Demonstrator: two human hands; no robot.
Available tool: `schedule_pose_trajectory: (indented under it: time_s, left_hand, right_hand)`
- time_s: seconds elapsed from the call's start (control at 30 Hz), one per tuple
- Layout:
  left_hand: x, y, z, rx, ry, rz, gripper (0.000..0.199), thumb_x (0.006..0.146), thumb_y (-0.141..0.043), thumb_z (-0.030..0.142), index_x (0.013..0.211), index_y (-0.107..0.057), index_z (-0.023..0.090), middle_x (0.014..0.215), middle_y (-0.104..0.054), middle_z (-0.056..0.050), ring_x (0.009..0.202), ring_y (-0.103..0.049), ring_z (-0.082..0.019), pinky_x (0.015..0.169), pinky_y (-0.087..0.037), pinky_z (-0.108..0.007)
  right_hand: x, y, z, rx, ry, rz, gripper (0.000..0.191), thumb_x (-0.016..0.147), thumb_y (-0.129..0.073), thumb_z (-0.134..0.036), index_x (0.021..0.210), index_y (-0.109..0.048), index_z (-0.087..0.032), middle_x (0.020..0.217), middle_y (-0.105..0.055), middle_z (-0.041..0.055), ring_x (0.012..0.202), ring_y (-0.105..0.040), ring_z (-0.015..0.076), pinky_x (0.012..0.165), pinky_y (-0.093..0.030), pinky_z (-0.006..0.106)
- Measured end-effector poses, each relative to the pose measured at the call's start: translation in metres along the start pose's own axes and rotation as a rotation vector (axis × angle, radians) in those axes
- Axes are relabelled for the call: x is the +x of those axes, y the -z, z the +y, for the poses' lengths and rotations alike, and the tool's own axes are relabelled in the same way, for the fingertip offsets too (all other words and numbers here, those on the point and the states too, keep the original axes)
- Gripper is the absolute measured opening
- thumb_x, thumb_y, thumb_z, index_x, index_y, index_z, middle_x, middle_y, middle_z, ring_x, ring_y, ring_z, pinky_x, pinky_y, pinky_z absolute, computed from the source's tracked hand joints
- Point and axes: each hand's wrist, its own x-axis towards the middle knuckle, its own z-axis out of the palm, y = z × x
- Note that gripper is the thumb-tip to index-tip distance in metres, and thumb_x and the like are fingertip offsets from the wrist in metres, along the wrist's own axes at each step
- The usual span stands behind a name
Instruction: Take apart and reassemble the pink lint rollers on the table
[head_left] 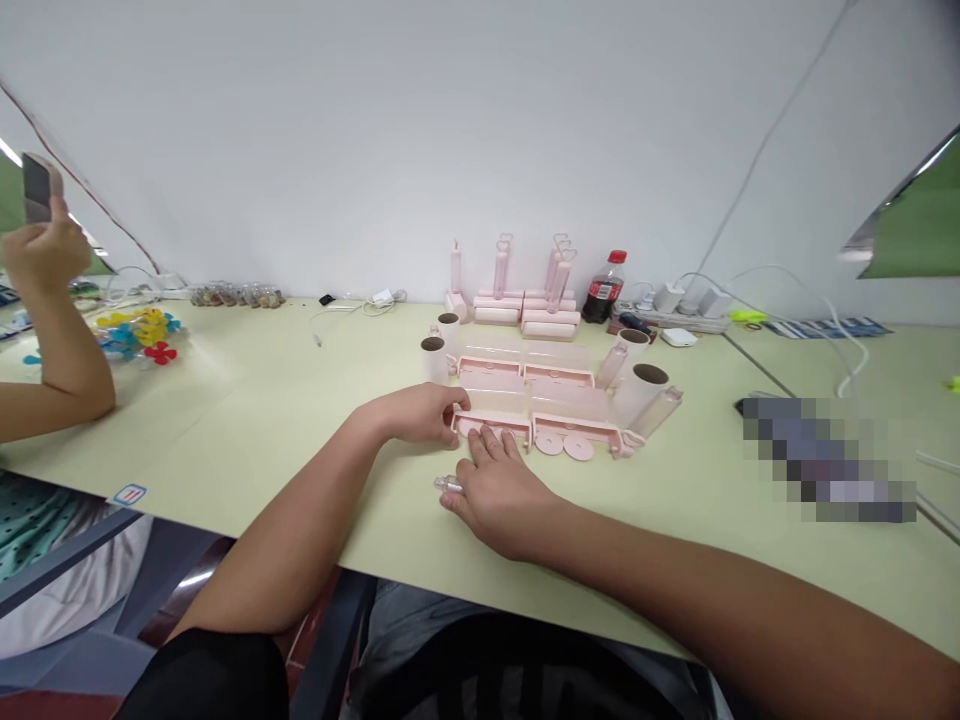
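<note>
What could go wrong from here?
1. The left hand is close to an upright roll; a stray bump might tip it.
2. A small clear piece is at the thumb of the right hand, whose fingertips are at the front pink tray; it could slip away.
3. The cola bottle stands near chargers; a leak could reach them.

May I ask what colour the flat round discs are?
The flat round discs are pale pink (head view).

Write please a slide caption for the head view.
Left hand at a pink tray, right hand across its front, cola bottle behind.
</note>
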Motion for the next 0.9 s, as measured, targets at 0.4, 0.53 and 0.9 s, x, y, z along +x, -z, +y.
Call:
schedule_pose_trajectory:
  time_s: [0.4,0.53,0.9]
  left_hand:
    - [-0.002,0.000,-0.002,0.005,0.014,0.024,0.053,0.074,-0.066,0.039,0.123,-0.051,0.026,0.100,-0.067,-0.002,0.084,-0.064,-0.020,0.068,-0.045,-0.027]
    - [-0.002,-0.002,0.001,0.059,0.005,0.059,0.049,0.074,-0.063,0.035,0.120,-0.051,0.025,0.097,-0.067,-0.002,0.081,-0.063,-0.020,0.065,-0.044,-0.028]
    - [-0.001,0.001,-0.006,0.064,0.005,0.099,0.022,0.074,-0.059,0.029,0.095,-0.053,0.024,0.089,-0.065,-0.001,0.072,-0.059,-0.018,0.058,-0.040,-0.027]
  right_hand:
    - [-0.026,-0.015,0.001,-0.111,0.070,0.157,0.058,0.098,-0.037,-0.048,0.115,-0.065,0.000,0.149,-0.033,0.0330,0.141,-0.020,0.0506,0.111,-0.019,0.063]
    - [-0.029,-0.018,0.001,-0.122,0.109,0.145,0.057,0.098,-0.037,-0.048,0.114,-0.066,-0.001,0.145,-0.040,0.0338,0.139,-0.028,0.0494,0.108,-0.028,0.060]
    - [-0.014,-0.009,0.012,-0.059,0.123,0.121,0.055,0.098,-0.038,-0.046,0.120,-0.064,-0.003,0.148,-0.040,0.0270,0.138,-0.032,0.0437,0.111,-0.022,0.060]
